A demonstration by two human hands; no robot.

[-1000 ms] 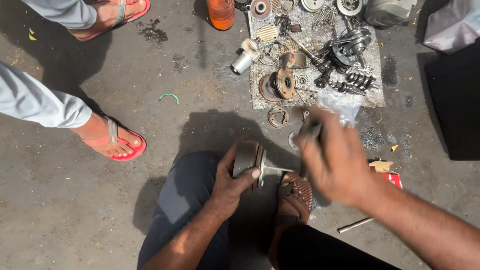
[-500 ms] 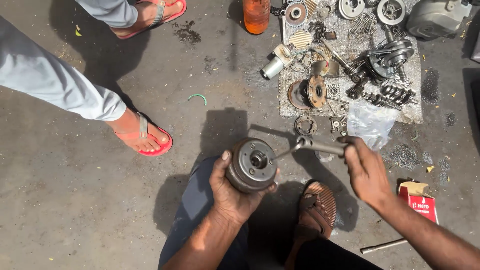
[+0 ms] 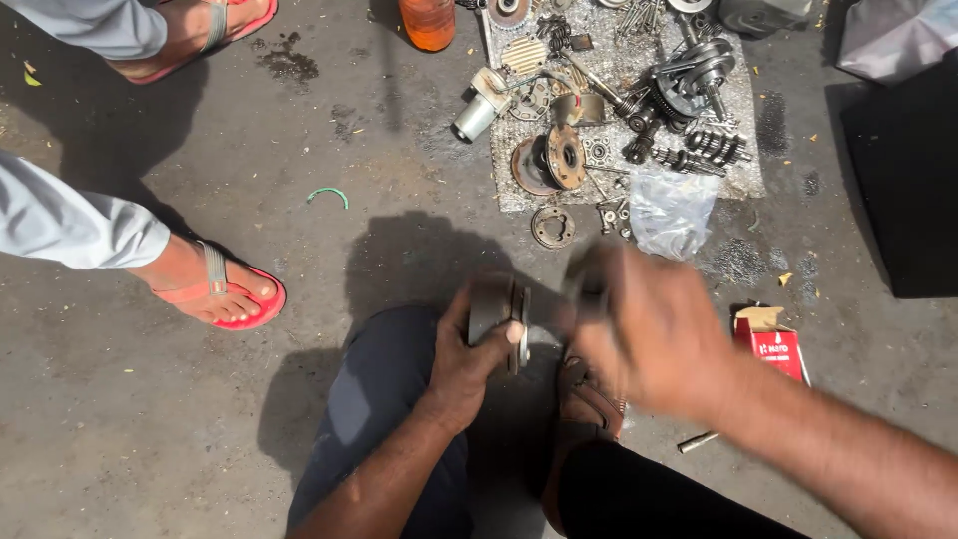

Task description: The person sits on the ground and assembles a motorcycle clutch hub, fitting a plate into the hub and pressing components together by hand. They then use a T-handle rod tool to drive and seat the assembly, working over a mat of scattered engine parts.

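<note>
While left hand (image 3: 469,349) clamps drum (image 3: 496,307) on edge above knee, right hand (image 3: 649,334) is blurred just right of drum; grip unreadable, dark tool perhaps in it. Judgement: brace drum against leg, keep thumb off open face, seat tool square before loading. Beyond drum: mat (image 3: 743,175) with gears, plastic bag (image 3: 671,210), loose ring (image 3: 552,227). Right of drum: red box (image 3: 773,344). Left of drum: another person's sandal (image 3: 235,299).
</note>
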